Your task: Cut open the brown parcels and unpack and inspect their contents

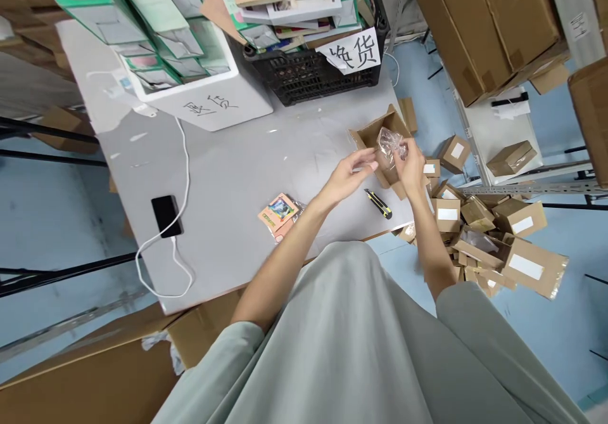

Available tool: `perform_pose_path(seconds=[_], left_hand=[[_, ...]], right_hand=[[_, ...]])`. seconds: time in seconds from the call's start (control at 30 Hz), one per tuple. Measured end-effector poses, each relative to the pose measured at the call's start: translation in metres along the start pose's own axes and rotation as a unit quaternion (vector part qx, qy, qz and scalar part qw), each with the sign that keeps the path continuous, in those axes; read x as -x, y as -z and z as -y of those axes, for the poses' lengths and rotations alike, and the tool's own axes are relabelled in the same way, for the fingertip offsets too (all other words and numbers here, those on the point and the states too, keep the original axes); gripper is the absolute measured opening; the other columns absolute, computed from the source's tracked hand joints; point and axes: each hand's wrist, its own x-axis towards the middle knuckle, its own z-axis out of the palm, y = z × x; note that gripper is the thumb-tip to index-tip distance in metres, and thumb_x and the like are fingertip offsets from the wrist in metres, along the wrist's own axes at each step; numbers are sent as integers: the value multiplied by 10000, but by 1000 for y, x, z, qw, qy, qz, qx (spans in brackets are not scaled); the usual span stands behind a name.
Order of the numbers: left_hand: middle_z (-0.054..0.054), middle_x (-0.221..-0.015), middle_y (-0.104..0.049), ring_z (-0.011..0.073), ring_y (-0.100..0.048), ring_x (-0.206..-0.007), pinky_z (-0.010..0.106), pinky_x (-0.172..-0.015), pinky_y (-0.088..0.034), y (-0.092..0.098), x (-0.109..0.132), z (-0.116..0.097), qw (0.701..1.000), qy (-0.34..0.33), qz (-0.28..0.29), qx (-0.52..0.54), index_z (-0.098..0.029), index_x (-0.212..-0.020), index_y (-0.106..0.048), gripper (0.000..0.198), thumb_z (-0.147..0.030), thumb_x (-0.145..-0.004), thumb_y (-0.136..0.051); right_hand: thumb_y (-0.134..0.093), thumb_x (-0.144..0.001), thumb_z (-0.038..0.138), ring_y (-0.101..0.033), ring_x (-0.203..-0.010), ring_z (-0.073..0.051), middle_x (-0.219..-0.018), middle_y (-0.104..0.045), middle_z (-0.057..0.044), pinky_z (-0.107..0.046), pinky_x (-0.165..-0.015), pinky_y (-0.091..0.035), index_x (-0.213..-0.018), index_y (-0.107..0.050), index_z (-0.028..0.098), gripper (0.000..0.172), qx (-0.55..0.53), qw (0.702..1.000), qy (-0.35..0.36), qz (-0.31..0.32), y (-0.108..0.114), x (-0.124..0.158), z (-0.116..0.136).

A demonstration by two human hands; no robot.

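An open cardboard box [372,134] stands at the right end of the grey table. My right hand [411,163] grips a crumpled piece of clear plastic wrap [389,143] over the box opening. My left hand [350,173] reaches to the box's near side, fingers apart, with nothing visibly held. Just below the box lies a black and yellow utility knife [379,204]. Left of my left forearm, a small orange packet with a colourful picture [279,213] lies flat, partly over some clear plastic.
A black phone [166,215] with a white cable lies on the left of the table. At the back stand a white bin [190,104] of green boxes and a black crate [308,72]. Several opened cartons [494,234] pile on the floor at right, below a shelf.
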Motion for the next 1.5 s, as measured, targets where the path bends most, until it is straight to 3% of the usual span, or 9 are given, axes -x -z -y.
perform_pose_path(seconds=[0.23, 0.43, 0.53, 0.63, 0.73, 0.9, 1.13, 1.3, 1.5], left_hand=[[150, -1463, -796, 354, -694, -1450, 498, -1259, -531, 88, 65, 66, 984, 114, -130, -49, -208, -1380, -783, 469, -494, -1009, -798], [173, -1417, -797, 341, -723, -1354, 499, -1201, -567, 174, 165, 141, 904, 261, -338, -31, -175, -1257, -774, 366, -336, -929, -807], [193, -1476, -755, 328, -699, -1377, 466, -1163, -576, 198, 204, 166, 851, 339, -400, -26, -167, -1342, -727, 457, -303, -913, -802], [237, -1521, -717, 323, -702, -1374, 442, -1135, -578, 207, 223, 187, 833, 372, -409, -7, -137, -1407, -688, 515, -260, -915, -782], [273, -1534, -701, 318, -729, -1329, 428, -1098, -590, 207, 224, 205, 832, 381, -403, 17, -100, -1440, -660, 554, -218, -909, -763], [221, -1438, -771, 277, -760, -1254, 370, -1068, -598, 205, 219, 227, 851, 353, -387, 49, -107, -1404, -683, 514, -196, -903, -762], [218, -1530, -743, 305, -745, -1342, 428, -1130, -603, 209, 229, 238, 874, 314, -359, 92, -138, -1384, -688, 543, -145, -859, -829], [228, -1514, -754, 330, -750, -1360, 476, -1154, -609, 220, 228, 237, 881, 302, -346, 117, -127, -1407, -682, 587, -94, -841, -833], [204, -1650, -666, 305, -709, -1433, 428, -1173, -604, 250, 206, 229, 894, 238, -346, 156, -128, -1587, -585, 711, -83, -894, -738]], right_hand=[[-742, -1004, 252, -683, -1465, -429, -1519, -710, -301, -583, -1288, -483, -1463, -725, 101, 484, 183, 938, -127, 265, -34, -37, -24], [-614, -1089, 370, -592, -1546, -422, -1580, -659, -279, -677, -1336, -428, -1485, -692, 142, 464, 130, 990, 30, 37, -15, 3, 0], [-584, -1120, 429, -663, -1453, -366, -1488, -715, -196, -605, -1294, -509, -1419, -732, 228, 389, 32, 994, 96, 38, -38, 41, 35], [-694, -1054, 410, -798, -1136, -296, -1245, -835, -110, -474, -1137, -635, -1236, -809, 270, 257, -65, 968, 78, 231, -103, 85, 73], [-711, -1021, 283, -831, -1106, -266, -1188, -875, -99, -393, -1113, -626, -1208, -822, 224, 225, -27, 914, -9, 404, -184, 122, 99], [-657, -1078, 237, -772, -1336, -299, -1380, -841, -144, -356, -1159, -557, -1365, -760, 171, 312, 133, 881, -70, 448, -274, 150, 122], [-802, -1011, 408, -744, -1362, -324, -1422, -800, -168, -350, -1134, -565, -1247, -773, 173, 334, 173, 890, -118, 406, -312, 157, 129], [-834, -929, 289, -778, -1263, -338, -1272, -835, -185, -428, -1123, -600, -1137, -755, 177, 249, 149, 898, -176, 374, -330, 159, 134], [-729, -999, 302, -815, -1014, -212, -1166, -842, -110, -329, -948, -668, -1340, -686, 138, 382, 42, 931, -174, 319, -342, 141, 141]])
